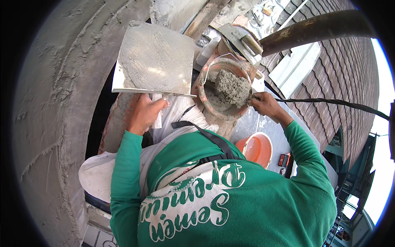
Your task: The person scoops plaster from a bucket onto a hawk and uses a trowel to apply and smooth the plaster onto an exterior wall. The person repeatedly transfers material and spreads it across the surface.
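My left hand grips the pale handle of a plasterer's hawk, whose square board is smeared with a thin layer of wet grey mortar. To the right stands a bucket with a wire handle and mortar-coated inner walls. Over its mouth, a heaped lump of grey mortar rests on a trowel mostly hidden beneath it. My right hand is closed round the trowel's handle end at the bucket's right rim.
A plastering float lies across another container behind the bucket. An orange bucket and a small red-and-black tool are beside my right side. A rough plastered wall rises at left. A thick pipe and black cable cross the tiled roof side.
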Tool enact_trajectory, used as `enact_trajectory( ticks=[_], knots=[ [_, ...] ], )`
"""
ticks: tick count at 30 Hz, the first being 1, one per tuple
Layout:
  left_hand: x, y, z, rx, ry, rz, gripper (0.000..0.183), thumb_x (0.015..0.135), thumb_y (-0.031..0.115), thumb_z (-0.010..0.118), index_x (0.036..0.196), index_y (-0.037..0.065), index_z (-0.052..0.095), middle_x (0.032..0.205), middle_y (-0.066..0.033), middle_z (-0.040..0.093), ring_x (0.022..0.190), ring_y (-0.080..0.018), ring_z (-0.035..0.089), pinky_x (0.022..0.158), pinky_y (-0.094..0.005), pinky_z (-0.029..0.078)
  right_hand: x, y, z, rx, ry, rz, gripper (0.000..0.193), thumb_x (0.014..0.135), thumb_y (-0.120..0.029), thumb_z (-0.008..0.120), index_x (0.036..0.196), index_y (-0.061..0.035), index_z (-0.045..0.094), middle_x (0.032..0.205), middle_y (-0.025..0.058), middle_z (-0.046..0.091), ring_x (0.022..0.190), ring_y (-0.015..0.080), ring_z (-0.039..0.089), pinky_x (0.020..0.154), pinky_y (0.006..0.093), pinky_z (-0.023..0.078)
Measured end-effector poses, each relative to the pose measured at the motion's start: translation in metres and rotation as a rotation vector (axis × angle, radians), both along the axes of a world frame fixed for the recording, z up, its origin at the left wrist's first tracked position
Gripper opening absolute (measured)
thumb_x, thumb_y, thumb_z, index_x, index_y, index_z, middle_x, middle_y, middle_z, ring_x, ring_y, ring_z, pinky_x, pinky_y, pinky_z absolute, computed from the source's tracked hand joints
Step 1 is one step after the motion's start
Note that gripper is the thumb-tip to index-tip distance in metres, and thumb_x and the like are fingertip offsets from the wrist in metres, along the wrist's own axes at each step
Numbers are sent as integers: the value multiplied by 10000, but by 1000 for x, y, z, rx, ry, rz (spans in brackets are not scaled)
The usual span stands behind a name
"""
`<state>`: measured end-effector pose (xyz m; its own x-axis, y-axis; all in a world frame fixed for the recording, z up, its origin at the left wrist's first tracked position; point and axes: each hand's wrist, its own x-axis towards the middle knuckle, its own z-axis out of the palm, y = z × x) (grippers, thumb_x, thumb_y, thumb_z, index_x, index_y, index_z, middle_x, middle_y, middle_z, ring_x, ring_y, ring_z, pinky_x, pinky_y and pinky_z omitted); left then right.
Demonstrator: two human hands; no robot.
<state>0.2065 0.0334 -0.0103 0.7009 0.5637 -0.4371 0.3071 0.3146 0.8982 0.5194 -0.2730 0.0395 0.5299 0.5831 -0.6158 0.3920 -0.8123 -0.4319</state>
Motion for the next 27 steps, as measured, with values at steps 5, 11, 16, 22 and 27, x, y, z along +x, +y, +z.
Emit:
enact_trajectory(
  ticks=[5, 11, 16, 22, 27],
  knots=[
    [-2, -16, -15, -182, -129, -94, 602, 822, 65, 723, 1381, 9, 506, 1050, -56, 641, 786, -106, 605, 597, -271, 501, 2, 20, 57, 28, -73, 17, 333, 896, -271, 641, 850, 56, 689, 639, 125, 598, 594, 175, 574, 608, 376, 483],
    [6, -33, -23, -367, -127, -228, 574, 856, 43, 677, 1389, 11, 467, 1002, -83, 635, 768, -126, 622, 584, -272, 509, -36, 69, 72, 362, -401, 202, 352, 851, -246, 599, 1046, 34, 683, 857, 247, 690, 774, 422, 674, 771, 480, 538],
    [5, -41, -29, -397, -229, -221, 529, 898, 77, 657, 1385, 30, 458, 1010, -90, 602, 791, -133, 626, 610, -284, 532, -105, 105, 28, 524, -721, 245, 358, 790, -205, 765, 1084, -24, 672, 1095, 212, 645, 1037, 418, 645, 884, 514, 533],
    [-22, -40, -54, -451, -232, -54, 582, 808, 60, 700, 1352, 35, 493, 977, -68, 606, 744, -142, 615, 584, -293, 514, -92, 69, 63, 785, -585, 92, 261, 873, -101, 661, 1094, 24, 600, 950, 215, 612, 836, 442, 615, 781, 495, 504],
    [-43, -21, -67, -353, -175, -54, 389, 810, 68, 669, 1186, 39, 575, 990, -64, 608, 745, -154, 609, 603, -314, 526, -39, 39, 64, 27, -846, 236, 320, 909, -270, 607, 1020, 21, 682, 933, 233, 699, 870, 430, 699, 800, 520, 545]
  ],
)
